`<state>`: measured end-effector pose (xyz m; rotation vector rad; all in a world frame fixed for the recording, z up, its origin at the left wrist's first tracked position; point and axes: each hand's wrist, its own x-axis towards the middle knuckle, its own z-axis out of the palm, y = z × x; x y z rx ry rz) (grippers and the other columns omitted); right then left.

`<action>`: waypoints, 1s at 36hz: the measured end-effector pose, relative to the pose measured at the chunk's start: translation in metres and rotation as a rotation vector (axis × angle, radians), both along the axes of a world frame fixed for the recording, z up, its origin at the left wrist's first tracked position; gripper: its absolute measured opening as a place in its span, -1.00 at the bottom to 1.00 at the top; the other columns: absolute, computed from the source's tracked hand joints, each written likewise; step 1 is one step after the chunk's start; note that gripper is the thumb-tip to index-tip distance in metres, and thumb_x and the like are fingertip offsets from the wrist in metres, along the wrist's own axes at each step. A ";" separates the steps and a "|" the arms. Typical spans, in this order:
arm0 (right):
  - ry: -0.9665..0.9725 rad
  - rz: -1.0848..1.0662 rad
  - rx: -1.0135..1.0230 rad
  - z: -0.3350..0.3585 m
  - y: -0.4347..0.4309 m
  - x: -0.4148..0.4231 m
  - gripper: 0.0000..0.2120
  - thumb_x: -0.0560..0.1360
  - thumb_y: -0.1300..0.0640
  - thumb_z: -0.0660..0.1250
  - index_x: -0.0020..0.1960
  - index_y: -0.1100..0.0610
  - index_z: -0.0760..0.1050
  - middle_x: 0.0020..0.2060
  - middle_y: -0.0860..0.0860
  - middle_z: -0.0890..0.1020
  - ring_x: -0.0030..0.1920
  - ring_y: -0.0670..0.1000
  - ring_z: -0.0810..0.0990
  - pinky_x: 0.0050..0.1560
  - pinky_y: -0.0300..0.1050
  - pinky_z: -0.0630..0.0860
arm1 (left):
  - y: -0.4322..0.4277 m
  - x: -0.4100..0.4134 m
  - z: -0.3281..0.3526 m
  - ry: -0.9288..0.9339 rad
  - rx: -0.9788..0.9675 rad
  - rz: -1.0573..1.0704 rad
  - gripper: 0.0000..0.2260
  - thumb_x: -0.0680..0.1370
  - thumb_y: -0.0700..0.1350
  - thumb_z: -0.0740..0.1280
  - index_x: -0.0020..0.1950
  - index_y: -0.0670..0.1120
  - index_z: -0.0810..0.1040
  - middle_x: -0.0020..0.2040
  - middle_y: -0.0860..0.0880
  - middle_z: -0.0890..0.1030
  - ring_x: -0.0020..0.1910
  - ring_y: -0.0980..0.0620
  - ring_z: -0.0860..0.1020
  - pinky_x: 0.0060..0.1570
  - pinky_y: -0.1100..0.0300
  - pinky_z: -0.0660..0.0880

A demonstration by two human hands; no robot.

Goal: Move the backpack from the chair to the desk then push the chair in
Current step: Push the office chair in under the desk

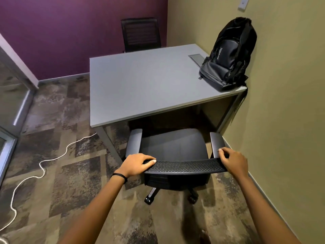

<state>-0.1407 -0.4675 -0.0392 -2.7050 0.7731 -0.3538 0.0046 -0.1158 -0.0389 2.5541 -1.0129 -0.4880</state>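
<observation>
A black backpack [228, 55] stands upright on the grey desk [140, 85], at its right edge, leaning against the olive wall. A black office chair [173, 147] with a mesh backrest and grey armrests stands in front of the desk, its seat just short of the desk's front edge. My left hand [139, 164] grips the left end of the backrest's top edge. My right hand [232, 160] grips the right end. The seat holds nothing.
A second black chair [140, 35] stands behind the desk by the purple wall. A white cable [40, 173] snakes over the carpet at left. A glass partition [10, 106] runs along the left side. The olive wall lies close on the right of the chair.
</observation>
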 end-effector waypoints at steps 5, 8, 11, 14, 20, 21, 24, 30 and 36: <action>0.032 0.069 0.003 0.000 -0.033 0.018 -0.67 0.50 -0.16 0.11 -0.19 -0.06 0.59 -0.39 -0.02 0.65 -0.42 0.02 0.50 -0.50 -0.32 0.11 | -0.030 0.007 0.002 0.023 0.066 0.040 -0.65 0.57 0.23 0.08 0.24 0.18 0.52 0.16 0.09 0.64 0.10 0.07 0.57 0.00 0.03 0.58; 0.040 0.110 0.025 0.004 -0.048 0.028 -0.76 0.51 -0.10 0.21 -0.16 -0.05 0.60 -0.39 -0.04 0.64 -0.43 -0.04 0.46 -0.50 -0.34 0.09 | -0.045 0.007 -0.001 -0.007 0.080 0.094 -0.65 0.57 0.24 0.08 0.22 0.19 0.52 0.16 0.09 0.64 0.11 0.06 0.57 0.01 0.09 0.54; 0.053 0.139 0.018 0.009 -0.060 0.039 -0.74 0.51 -0.09 0.24 -0.23 -0.02 0.60 -0.40 0.02 0.64 -0.44 0.02 0.47 -0.49 -0.34 0.09 | -0.058 0.009 -0.002 -0.021 0.103 0.131 -0.65 0.57 0.23 0.08 0.21 0.19 0.53 0.14 0.08 0.65 0.09 0.04 0.58 0.01 0.09 0.53; 0.061 0.154 0.024 0.013 -0.071 0.047 -0.71 0.52 -0.10 0.23 -0.24 0.01 0.59 -0.40 0.03 0.64 -0.41 0.05 0.53 -0.49 -0.34 0.08 | -0.073 0.011 -0.003 -0.010 0.135 0.179 -0.64 0.57 0.24 0.07 0.18 0.16 0.55 0.11 0.05 0.66 0.06 0.01 0.58 0.01 0.08 0.53; 0.046 0.193 0.041 0.022 -0.089 0.059 -0.73 0.53 -0.07 0.25 -0.27 0.00 0.57 -0.48 -0.03 0.56 -0.45 -0.02 0.46 -0.49 -0.37 0.04 | -0.098 0.006 -0.001 -0.060 0.114 0.281 -0.38 0.51 0.35 -0.12 -0.01 0.01 0.62 -0.10 -0.06 0.68 -0.14 -0.03 0.59 -0.13 0.04 0.50; 0.042 0.206 0.040 0.022 -0.092 0.061 -0.74 0.53 -0.07 0.25 -0.23 0.01 0.60 -0.44 0.00 0.62 -0.44 -0.03 0.46 -0.48 -0.38 0.04 | -0.099 0.006 -0.001 -0.067 0.113 0.290 -0.34 0.49 0.35 -0.15 -0.02 0.00 0.62 -0.12 -0.07 0.68 -0.16 -0.03 0.58 -0.15 0.04 0.50; 0.044 0.240 0.043 0.021 -0.100 0.066 -0.73 0.54 -0.09 0.22 -0.13 0.03 0.62 -0.33 0.02 0.68 -0.34 0.02 0.59 -0.47 -0.40 0.05 | -0.104 0.008 0.001 -0.083 0.131 0.320 -0.41 0.51 0.30 -0.11 -0.02 0.02 0.62 -0.11 -0.06 0.68 -0.14 -0.02 0.59 -0.17 0.06 0.49; 0.040 0.243 0.052 0.020 -0.106 0.080 -0.71 0.55 -0.09 0.20 -0.13 0.05 0.60 -0.31 0.03 0.67 -0.27 0.07 0.62 -0.45 -0.40 0.07 | -0.107 0.018 -0.001 -0.109 0.163 0.395 -0.52 0.57 0.25 -0.01 -0.03 0.06 0.64 -0.13 -0.01 0.69 -0.17 0.02 0.59 -0.21 0.08 0.50; 0.019 0.256 0.052 0.016 -0.114 0.098 -0.68 0.55 -0.08 0.19 -0.20 0.07 0.59 -0.36 0.02 0.66 -0.41 -0.03 0.46 -0.48 -0.35 0.06 | -0.114 0.032 -0.001 -0.124 0.162 0.423 -0.59 0.58 0.22 0.05 0.03 0.10 0.64 -0.07 0.03 0.70 -0.10 0.00 0.60 -0.18 0.09 0.50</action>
